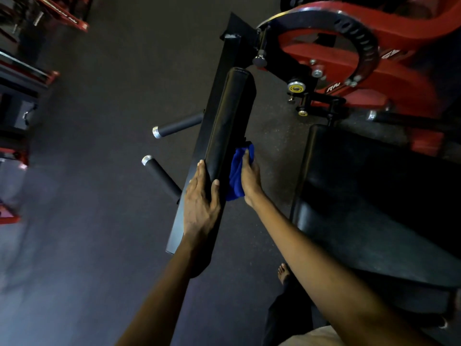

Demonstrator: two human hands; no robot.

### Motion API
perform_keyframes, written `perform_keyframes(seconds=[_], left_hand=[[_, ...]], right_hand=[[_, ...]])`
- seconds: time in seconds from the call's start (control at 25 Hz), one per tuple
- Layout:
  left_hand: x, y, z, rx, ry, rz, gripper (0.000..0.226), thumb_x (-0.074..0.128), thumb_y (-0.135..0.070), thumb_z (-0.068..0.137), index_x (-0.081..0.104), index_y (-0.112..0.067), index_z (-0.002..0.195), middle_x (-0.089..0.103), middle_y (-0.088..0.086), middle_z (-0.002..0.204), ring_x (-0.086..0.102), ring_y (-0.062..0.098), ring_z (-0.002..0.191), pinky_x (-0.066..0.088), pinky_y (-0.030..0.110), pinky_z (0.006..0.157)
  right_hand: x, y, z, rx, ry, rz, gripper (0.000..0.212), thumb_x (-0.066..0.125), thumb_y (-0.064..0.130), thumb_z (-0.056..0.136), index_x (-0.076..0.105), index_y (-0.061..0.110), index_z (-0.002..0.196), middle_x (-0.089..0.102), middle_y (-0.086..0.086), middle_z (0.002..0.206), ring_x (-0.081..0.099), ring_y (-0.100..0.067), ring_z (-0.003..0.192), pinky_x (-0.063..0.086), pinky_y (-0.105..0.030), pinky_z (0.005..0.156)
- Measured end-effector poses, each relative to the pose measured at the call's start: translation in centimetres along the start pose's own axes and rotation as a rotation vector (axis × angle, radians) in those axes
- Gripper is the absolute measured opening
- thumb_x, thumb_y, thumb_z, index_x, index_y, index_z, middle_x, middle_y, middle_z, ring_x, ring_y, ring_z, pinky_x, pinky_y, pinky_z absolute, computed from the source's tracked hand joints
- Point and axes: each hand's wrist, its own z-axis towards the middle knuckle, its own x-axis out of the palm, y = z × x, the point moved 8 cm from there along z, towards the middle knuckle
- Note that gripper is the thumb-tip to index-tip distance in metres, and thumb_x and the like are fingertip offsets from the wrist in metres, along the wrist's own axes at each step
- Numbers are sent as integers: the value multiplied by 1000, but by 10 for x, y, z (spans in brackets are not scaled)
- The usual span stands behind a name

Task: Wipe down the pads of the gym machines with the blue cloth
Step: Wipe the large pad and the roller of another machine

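cloth (237,176) is bunched in your right hand (250,181), pressed against the side of the pad (232,116); your left hand (200,203) clasps the pad's near end.

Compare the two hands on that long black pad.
The left hand grips the long black pad directly, thumb on top; the right hand holds the blue cloth against the pad's right side. The left hand sits slightly nearer the person than the right hand. Both work the same pad.
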Motion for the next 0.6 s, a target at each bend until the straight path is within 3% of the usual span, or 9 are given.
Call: perform_keyframes(seconds=[0.2,0.28,0.44,0.6], left_hand=[[0,0,1,2,-13,14,60,43,-37,107,23,-18,160,34,1,161,35,14,146,33,38,118],[-1,0,1,-6,-24,14,59,44,-36,106,24,-17,159,34,0,161,35,13,145,33,37,118],[-2,-1,1,-26,-28,-27,59,44,-37,105,27,-18,159,34,-1,161,34,11,146,30,28,117],[-3,-2,1,-33,-32,-15,60,43,-38,105,26,-19,159,31,-3,163,31,10,147,21,11,112]], right_hand=[[-8,54,-17,-452,-332,-341,48,40,48,103,67,14,124,74,-6,108,69,-20,97,56,-37,82],[-3,75,-19,-616,-277,-431,48,43,48,100,66,16,129,72,-5,117,67,-18,107,54,-33,86],[23,93,-58,-1114,-65,-746,41,59,29,98,62,14,136,55,-9,145,49,-24,137,41,-32,111],[55,126,-45,-1260,-22,-1054,38,57,34,97,66,18,130,58,-2,143,46,-26,139,41,-43,109]])
